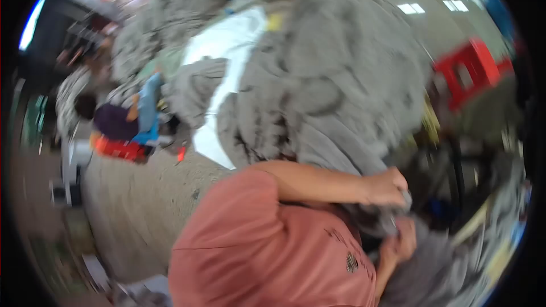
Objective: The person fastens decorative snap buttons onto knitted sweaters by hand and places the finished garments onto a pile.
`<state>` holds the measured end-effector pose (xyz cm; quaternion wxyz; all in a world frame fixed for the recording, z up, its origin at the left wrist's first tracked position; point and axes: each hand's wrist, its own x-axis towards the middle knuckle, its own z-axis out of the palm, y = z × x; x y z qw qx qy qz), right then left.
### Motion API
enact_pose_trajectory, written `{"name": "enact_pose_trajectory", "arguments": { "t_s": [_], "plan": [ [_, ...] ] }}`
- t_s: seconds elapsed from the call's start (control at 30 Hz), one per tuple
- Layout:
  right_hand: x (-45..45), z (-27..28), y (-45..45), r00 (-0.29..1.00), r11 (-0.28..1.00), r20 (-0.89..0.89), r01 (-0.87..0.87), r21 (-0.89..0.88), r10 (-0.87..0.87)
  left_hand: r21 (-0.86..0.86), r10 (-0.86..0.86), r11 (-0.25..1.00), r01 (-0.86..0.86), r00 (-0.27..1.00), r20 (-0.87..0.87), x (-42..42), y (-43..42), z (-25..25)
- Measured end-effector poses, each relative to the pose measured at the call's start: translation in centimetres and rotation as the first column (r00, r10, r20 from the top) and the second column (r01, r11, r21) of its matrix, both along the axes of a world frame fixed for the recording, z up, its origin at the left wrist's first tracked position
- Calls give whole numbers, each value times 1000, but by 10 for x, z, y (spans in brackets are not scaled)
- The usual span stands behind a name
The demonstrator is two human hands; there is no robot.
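Note:
My left hand (388, 187) is closed on a bunched edge of grey fluffy fabric (335, 142), at the lower right of the head view. Just below it in the picture, my right hand (402, 241) is also closed, with its fingers around part of the same grey fabric. A small pale bit sticks out between the two hands, too blurred to make out. More of the fabric hangs below and to the right of my hands.
Large heaps of grey fabric (352, 40) fill the upper middle, with a white sheet (219, 91) among them. A red plastic stool (466, 71) stands at the right. Another person (116, 120) sits low at the left.

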<state>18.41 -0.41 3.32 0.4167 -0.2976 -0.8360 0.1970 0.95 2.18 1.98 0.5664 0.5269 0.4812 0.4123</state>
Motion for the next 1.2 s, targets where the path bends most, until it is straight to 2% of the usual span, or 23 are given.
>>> {"name": "enact_pose_trajectory", "arguments": {
  "t_s": [0.03,0.07,0.1,0.17,0.23,0.27,0.3,0.43,0.57,0.73,0.77,0.8,0.83,0.9,0.97,1.03,1.07,1.17,1.2],
  "plan": [
    [-5,-7,1,998,999,-52,-40,-29,39,-119,-65,991,66,998,16,-2,-4,14],
    [-7,-3,0,999,1000,-45,-4,-24,3,-168,-141,974,153,987,80,0,-5,8],
    [-4,-6,-2,998,998,17,55,42,-56,-188,-182,964,190,981,60,1,-7,6],
    [-4,1,-3,983,988,141,102,118,-118,-354,-168,911,211,975,148,-1,-5,13],
    [-7,-3,1,999,989,30,34,143,-39,-392,-90,890,233,933,348,0,-7,9],
    [-11,-4,4,998,974,17,54,221,-59,-398,-74,883,248,912,404,1,-7,8],
    [-11,-6,3,996,975,49,65,212,-77,-409,-44,877,251,891,452,1,-9,7],
    [-9,-16,4,996,984,57,64,164,-74,-424,30,877,226,855,518,-3,-12,0],
    [-14,-18,5,990,987,58,121,109,-128,-310,-52,935,170,933,356,-8,-19,-15],
    [-18,-11,11,999,975,-6,32,-219,-34,-186,-20,981,49,988,154,-9,-25,-2],
    [-18,-13,11,1000,974,-3,25,-227,-26,-156,6,988,13,993,117,-9,-25,0],
    [-15,-16,12,1000,972,-9,7,-236,-10,-55,5,998,-4,1000,18,-11,-25,-1],
    [-14,-20,13,1000,969,-22,-20,-245,14,-109,-17,994,15,1000,-20,-13,-25,2],
    [-14,-20,13,998,952,-54,-57,-302,42,37,14,999,-13,1000,-15,-12,-28,-12],
    [-12,-24,9,998,873,-69,-23,-486,-12,-65,-29,997,31,999,30,-15,-30,-9],
    [-21,-19,3,967,660,-113,67,-749,-226,43,-14,999,15,1000,-22,-15,-29,-11],
    [-19,-21,7,983,704,-140,-18,-710,-117,75,-18,997,20,999,-31,-14,-30,-14],
    [-12,-14,15,996,688,-19,-77,-721,92,143,-26,989,33,999,-47,-14,-33,-16],
    [-15,-12,14,998,692,-13,-54,-720,64,145,-24,989,29,999,-39,-14,-34,-17]
  ]
}}
